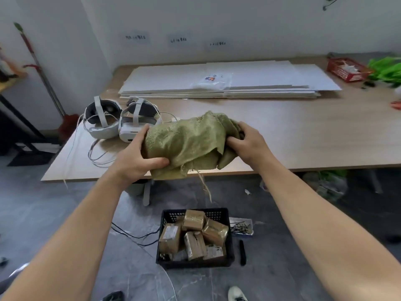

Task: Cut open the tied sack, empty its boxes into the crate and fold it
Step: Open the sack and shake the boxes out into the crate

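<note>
Sack (191, 142), green woven, bunched into a loose bundle, held in the air over the near edge of the worktop (303, 131), between both grips.

Far left: red-handled broom (36, 68) leaning at the wall. On the worktop's left end, two white headsets (102, 117) side by side, their cables trailing toward the edge.

Left grip (138, 157): fingers wrapped over the sack's left end, thumb pressed under its lower fold. It clasps the cloth. Frayed strands (204, 185) hang from the sack's bottom edge, above the crate.

Right grip (249, 142): fingers curled into the gathered folds at the sack's right end, clutching them.

Behind the sack, stack of flat white boards (271, 81) along the far side of the worktop. Far right: red basket (347, 69), green plastic (386, 70) just beside it.

Floor, below the sack: black cable (134, 235) runs toward the black crate (161, 222). Crate holds several brown taped boxes (193, 219), piled at angles. Just right of the crate, a white tray (240, 227) with black strips in it; nearer, a black stick-shaped tool (242, 253) on the floor, kind not clear.
</note>
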The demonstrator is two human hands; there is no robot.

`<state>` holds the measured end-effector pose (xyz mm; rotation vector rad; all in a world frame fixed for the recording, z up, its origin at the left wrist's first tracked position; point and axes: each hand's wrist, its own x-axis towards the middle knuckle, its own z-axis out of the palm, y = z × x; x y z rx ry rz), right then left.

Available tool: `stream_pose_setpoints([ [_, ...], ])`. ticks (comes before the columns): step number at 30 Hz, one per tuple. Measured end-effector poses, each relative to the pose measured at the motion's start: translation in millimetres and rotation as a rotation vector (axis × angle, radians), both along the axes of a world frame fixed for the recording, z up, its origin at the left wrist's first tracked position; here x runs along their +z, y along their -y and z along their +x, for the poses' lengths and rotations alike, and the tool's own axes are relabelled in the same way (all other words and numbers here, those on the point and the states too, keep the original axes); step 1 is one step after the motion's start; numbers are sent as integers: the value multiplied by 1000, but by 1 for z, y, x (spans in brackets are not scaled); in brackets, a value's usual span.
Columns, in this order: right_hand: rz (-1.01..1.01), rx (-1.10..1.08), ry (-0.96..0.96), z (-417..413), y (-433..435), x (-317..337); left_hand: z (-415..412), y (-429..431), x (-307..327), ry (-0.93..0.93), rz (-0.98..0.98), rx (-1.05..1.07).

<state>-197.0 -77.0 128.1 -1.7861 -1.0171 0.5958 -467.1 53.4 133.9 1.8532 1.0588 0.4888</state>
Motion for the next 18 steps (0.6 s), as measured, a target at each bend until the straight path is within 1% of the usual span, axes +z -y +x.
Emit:
stream_pose_setpoints([
  [1,6,-21,-18,1,3,-3,-2,-2,-1,-116,63,-15],
  [2,11,-34,-39,2,5,-5,-3,-4,-3,-193,115,-27],
  [3,15,-29,-64,4,6,-7,-3,-5,-4,-236,159,-33],
  [5,20,-27,-98,5,8,-12,1,-2,-5,-255,246,-22],
  [7,29,-31,-131,3,8,-15,6,-1,-6,-236,326,14],
  [10,56,-44,-246,-2,7,-20,10,-1,-8,-185,441,70],
  [12,19,-36,-267,-5,5,-19,12,-1,-10,-140,533,101],
  [14,-49,-22,-176,-7,1,-19,14,1,-11,-91,572,164],
  [16,-130,-11,-40,-6,-5,-21,17,4,-14,25,507,221],
  [18,-182,15,19,-10,-9,-19,19,3,-21,132,454,260],
])
